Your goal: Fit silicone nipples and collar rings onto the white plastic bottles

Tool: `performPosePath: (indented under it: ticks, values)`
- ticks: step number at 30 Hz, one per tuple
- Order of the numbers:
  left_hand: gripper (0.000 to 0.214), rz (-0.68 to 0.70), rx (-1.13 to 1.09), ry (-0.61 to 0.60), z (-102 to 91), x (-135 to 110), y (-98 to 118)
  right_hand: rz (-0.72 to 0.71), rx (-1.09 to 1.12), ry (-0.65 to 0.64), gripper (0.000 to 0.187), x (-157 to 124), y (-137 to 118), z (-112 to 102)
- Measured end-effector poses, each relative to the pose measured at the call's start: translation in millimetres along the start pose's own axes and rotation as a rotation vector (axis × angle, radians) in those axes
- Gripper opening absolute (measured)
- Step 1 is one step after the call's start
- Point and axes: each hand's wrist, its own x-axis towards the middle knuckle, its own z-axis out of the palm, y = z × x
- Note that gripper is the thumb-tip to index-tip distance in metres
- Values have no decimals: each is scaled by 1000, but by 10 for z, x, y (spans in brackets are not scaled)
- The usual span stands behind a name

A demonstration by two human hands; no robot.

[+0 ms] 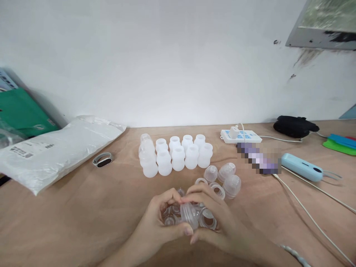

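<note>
Left hand (157,218) and right hand (219,213) both gripping clear plastic piece (189,216), fingertips at far end, thumbs at near end. Piece sits between hands, over loose clear parts (170,221) on tabletop (83,215); contact with them hard to tell. Uneven thumb pressure could make smooth piece slip, dropping it among look-alikes. Outward swing of right hand could send nearby domed caps (232,186) rolling. White bottles (178,158) stand close together beyond; one knock could topple several.

Eight open bottles (178,160), two capped bottles (150,169), one wristband (104,162), one power strip (252,138), clear parts (232,186) in uncertain number
</note>
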Motion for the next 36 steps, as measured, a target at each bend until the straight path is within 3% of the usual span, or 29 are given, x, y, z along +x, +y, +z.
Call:
performPosePath:
  ticks: [2,4,9,11,13,19,23,27,31,36]
  values:
    - [39,21,117,-14,-41,2,5,-24,-56,-1,40,7,-5,-5]
    - [32,122,384,31,-128,39,-3,-37,-91,58,37,7,3,-16]
    - [31,523,1519,362,-407,298,4,-65,-168,156,38,-10,47,-34]
    - [36,548,1781,471,-476,401,30,-67,-175,162,36,-15,54,-33]
    - [39,527,1886,528,-511,463,49,-72,-170,174,35,-17,54,-32]
    - [18,568,1920,483,-512,455,-22,-96,-192,200,35,-3,28,-48]
    - [21,633,1875,380,-506,403,-105,-79,-184,202,36,5,18,-57]
    - [23,706,1638,302,-514,313,-123,-72,-143,210,36,4,37,-48]
    - [19,711,1375,142,-516,181,-70,-50,-111,234,34,0,59,-28]
    - [31,730,1302,106,-502,98,15,-55,-106,260,32,7,63,-25]
